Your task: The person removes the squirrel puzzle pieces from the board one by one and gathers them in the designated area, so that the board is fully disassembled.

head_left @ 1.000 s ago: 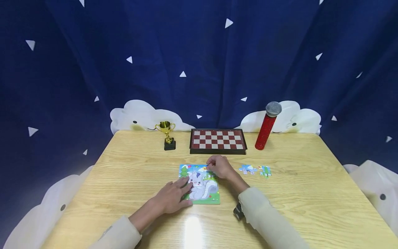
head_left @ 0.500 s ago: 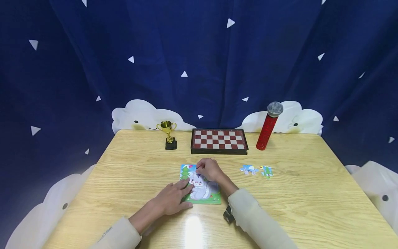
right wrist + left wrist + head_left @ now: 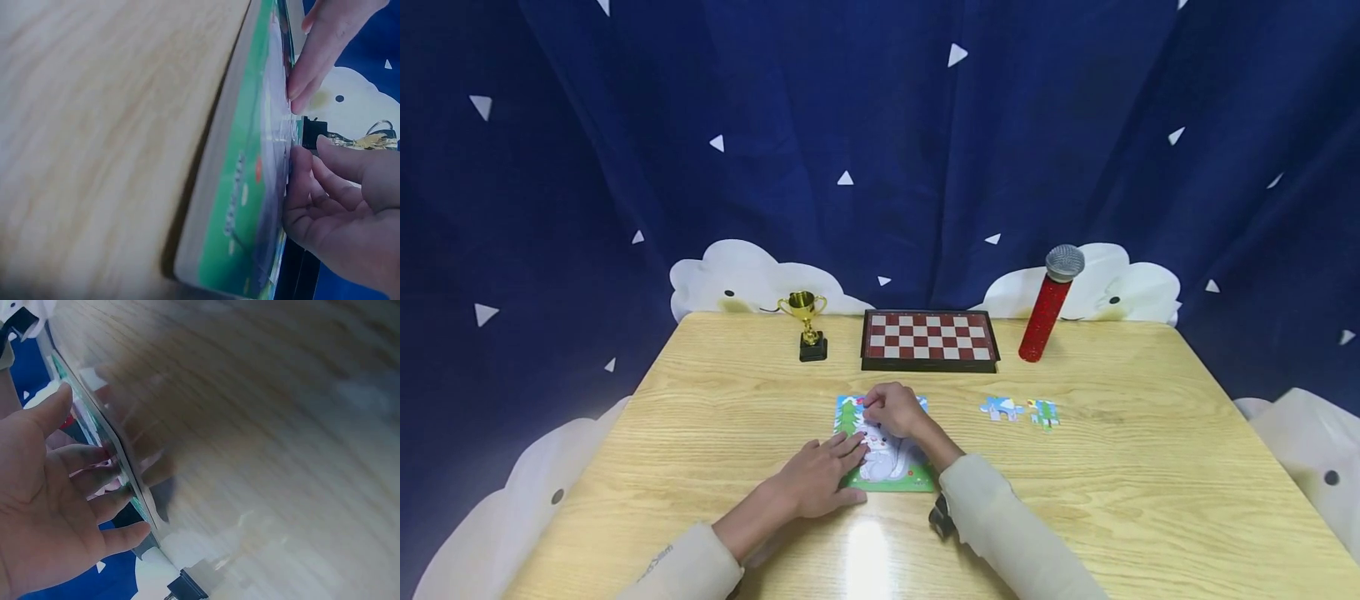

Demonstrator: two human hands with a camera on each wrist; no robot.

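A jigsaw puzzle board [image 3: 886,477] with a squirrel picture lies flat on the table in the head view. My left hand [image 3: 822,478] rests on its left side with straight, spread fingers; the left wrist view shows the palm [image 3: 50,494] along the board's edge. Over the upper part of the picture, my right hand [image 3: 897,409] has its fingers curled. In the right wrist view a bent fingertip [image 3: 301,157] is right at the board's surface, the thumb beside it, with no piece visible between them. Two loose puzzle pieces, one with cloud [image 3: 1002,407] and one with trees [image 3: 1044,413], lie to the right.
Along the back stand a gold trophy cup [image 3: 804,317] on a black base, a red and white checkered board [image 3: 929,337] in a dark frame, and a red microphone [image 3: 1047,308]. A blue curtain [image 3: 880,125] hangs behind the wooden table [image 3: 1135,467].
My right hand has moved left across the top of the puzzle, from its upper right corner toward the upper middle. The left hand has stayed on the board's left side.
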